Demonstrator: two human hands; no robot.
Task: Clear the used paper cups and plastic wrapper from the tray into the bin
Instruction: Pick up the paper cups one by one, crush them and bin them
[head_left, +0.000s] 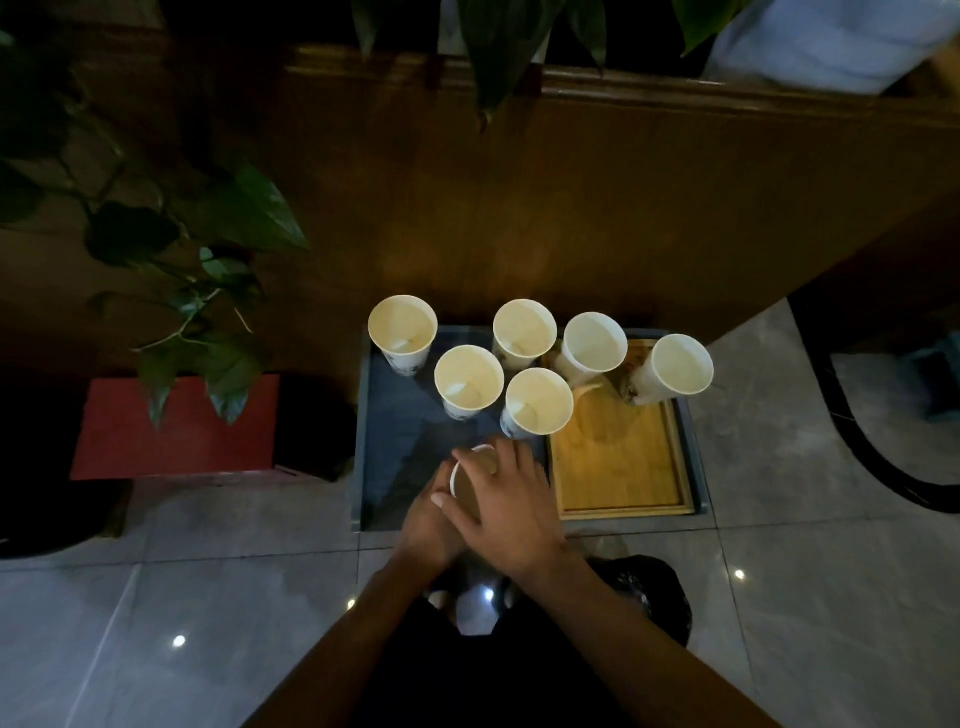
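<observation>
Both hands meet over the near part of the dark tray (374, 415), which lies on the floor. The left hand (428, 525) and the right hand (506, 512) curl their fingers around one paper cup (467, 480), the right hand partly covering its mouth. Just beyond the hands stand six more cups: the nearest cup (539, 401) almost touches the right fingertips. To the right of the hands lies a bamboo tray (621, 467). Close behind the right wrist sits the black-lined bin (652, 587).
</observation>
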